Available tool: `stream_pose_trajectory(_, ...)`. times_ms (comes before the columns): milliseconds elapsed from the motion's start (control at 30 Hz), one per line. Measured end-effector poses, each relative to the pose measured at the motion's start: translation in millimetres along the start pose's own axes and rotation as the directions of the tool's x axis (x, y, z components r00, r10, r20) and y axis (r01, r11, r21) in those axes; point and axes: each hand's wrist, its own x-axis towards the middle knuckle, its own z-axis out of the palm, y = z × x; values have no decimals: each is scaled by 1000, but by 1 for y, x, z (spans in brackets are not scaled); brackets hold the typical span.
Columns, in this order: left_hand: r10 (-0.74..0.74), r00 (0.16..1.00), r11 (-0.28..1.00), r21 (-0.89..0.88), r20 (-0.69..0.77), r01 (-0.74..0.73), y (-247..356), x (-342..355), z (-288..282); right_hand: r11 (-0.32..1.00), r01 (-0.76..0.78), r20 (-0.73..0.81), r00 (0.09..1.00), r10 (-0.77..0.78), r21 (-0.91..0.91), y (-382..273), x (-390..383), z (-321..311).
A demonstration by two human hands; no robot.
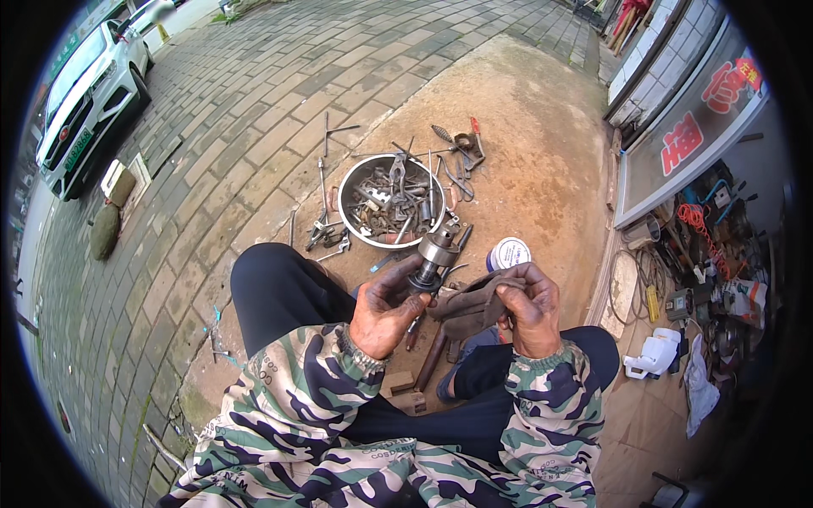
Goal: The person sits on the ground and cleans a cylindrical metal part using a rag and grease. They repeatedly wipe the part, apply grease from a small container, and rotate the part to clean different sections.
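My left hand (385,309) grips a round metal machine part (434,258) with a silver cylinder on top and a dark ring below it. My right hand (529,305) holds a dirty brown-grey rag (474,306) bunched against the lower side of that part. Both hands are greasy and sit above my knees, with camouflage sleeves coming in from below. A metal basin (347,216) full of wrenches, pliers and other tools stands on the ground just beyond the part.
Loose wrenches and screwdrivers (326,190) lie around the basin on a concrete patch. A small round white-lidded tin (508,252) sits to the right. Brick paving stretches left toward a white car (85,97). A cluttered shop entrance with cables and tools (703,254) lies on the right.
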Motion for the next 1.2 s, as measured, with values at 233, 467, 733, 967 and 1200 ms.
stream_pose_trajectory(233,9,1000,1000,-5,1,-9,1,0,2,999,-6,20,1000,7,-48,0,0,-1)
stream_pose_trajectory(467,96,995,995,10,40,-97,-5,1,2,996,-13,38,999,16,-85,-1,-1,-1)
stream_pose_trajectory(733,101,994,994,34,33,-102,-5,1,2,992,-10,59,998,18,-126,-2,-1,-2)
stream_pose_trajectory(967,73,997,997,-2,-11,-73,-4,-1,4,991,-2,75,997,13,-137,-2,-2,0)
stream_pose_trajectory(1200,171,985,982,72,32,-173,-9,0,2,985,1,79,997,13,-171,-3,-3,0)
